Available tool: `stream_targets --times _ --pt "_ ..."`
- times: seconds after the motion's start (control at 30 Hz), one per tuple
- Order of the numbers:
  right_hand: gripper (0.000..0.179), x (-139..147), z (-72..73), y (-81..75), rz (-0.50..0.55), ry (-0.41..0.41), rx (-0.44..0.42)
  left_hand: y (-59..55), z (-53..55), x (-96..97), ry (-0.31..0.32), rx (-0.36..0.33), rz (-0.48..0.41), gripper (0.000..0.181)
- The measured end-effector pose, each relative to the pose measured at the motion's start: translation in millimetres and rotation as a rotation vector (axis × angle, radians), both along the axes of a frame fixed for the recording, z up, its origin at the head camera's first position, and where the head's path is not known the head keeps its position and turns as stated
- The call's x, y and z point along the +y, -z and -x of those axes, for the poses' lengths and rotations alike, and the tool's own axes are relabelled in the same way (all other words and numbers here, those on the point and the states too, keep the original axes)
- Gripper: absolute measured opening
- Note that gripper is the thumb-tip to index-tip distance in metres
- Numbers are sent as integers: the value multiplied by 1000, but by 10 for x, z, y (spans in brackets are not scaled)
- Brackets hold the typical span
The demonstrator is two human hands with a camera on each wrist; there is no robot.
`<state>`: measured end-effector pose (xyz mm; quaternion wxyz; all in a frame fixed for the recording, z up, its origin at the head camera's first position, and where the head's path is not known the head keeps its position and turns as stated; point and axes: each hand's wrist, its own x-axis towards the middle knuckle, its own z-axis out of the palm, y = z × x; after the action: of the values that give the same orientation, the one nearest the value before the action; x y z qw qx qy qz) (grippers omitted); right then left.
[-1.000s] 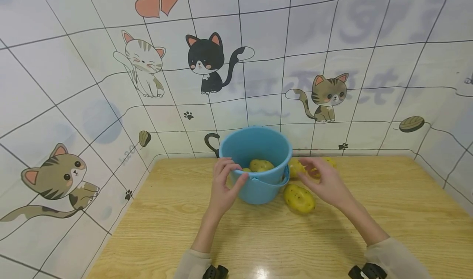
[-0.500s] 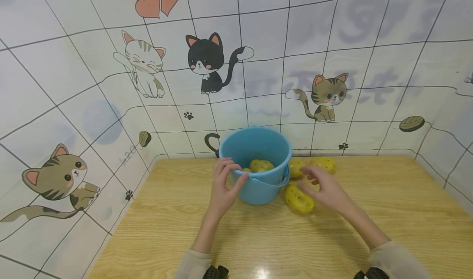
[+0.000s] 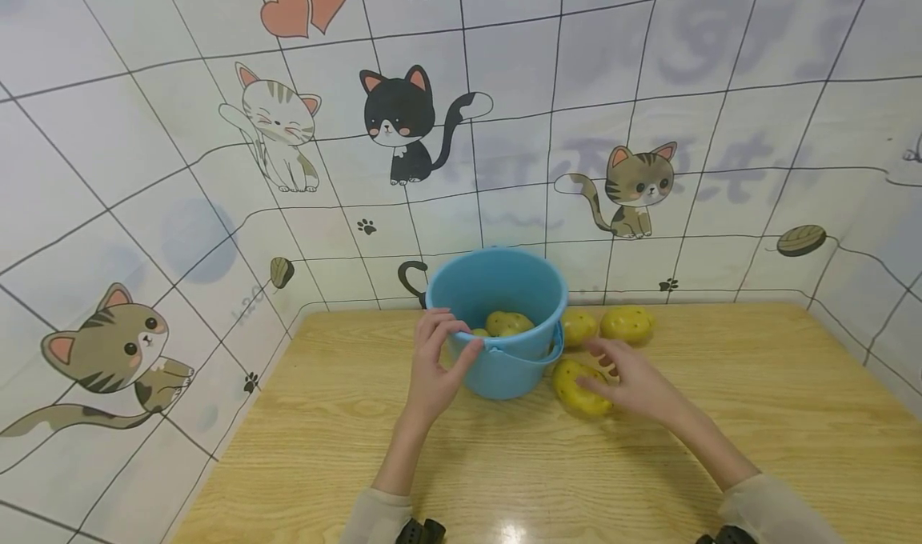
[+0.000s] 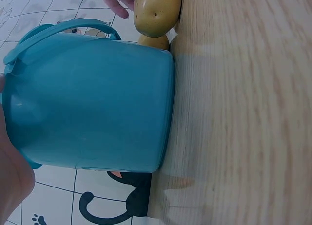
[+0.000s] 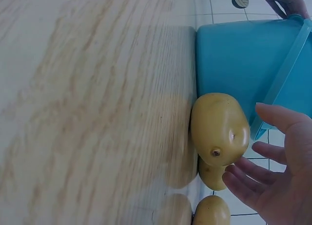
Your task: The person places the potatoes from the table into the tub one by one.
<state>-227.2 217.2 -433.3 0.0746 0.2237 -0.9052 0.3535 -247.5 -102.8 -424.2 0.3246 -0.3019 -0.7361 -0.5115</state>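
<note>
A blue bucket (image 3: 504, 376) stands upright on the wooden table, with yellow potatoes (image 3: 508, 322) lying inside. My left hand (image 3: 438, 364) grips its near left rim, thumb outside and fingers over the edge. To the bucket's right lies a potato (image 3: 572, 392). Above and beside that one is my right hand (image 3: 634, 380), its fingers spread and loosely bent, holding nothing. The right wrist view shows the potato (image 5: 219, 125) between the bucket wall (image 5: 239, 64) and my right fingertips. Two more potatoes lie farther back, one close by the bucket (image 3: 579, 328), one farther right (image 3: 627, 325).
The bucket's blue handle (image 3: 529, 360) hangs down on its right front side. Behind the table (image 3: 346, 416) rises a wall (image 3: 504, 208) printed with cats and grid lines; side walls stand at left and right.
My right hand has drawn back from the rear potatoes and come down toward the nearest potato, uncovering the two behind. My left hand and the bucket have stayed in place.
</note>
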Motion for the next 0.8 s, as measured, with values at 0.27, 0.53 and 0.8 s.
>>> stream_targets --times 0.27,0.53,0.8 --pt "54 28 15 73 -6 -52 -19 -1 0 4 -3 3 2 14" --pt "56 30 2 146 -6 -72 -31 -25 -12 18 -6 37 -7 18" --pt "65 36 9 160 -43 -84 -57 -47 -24 47 -9 62 -22 22"
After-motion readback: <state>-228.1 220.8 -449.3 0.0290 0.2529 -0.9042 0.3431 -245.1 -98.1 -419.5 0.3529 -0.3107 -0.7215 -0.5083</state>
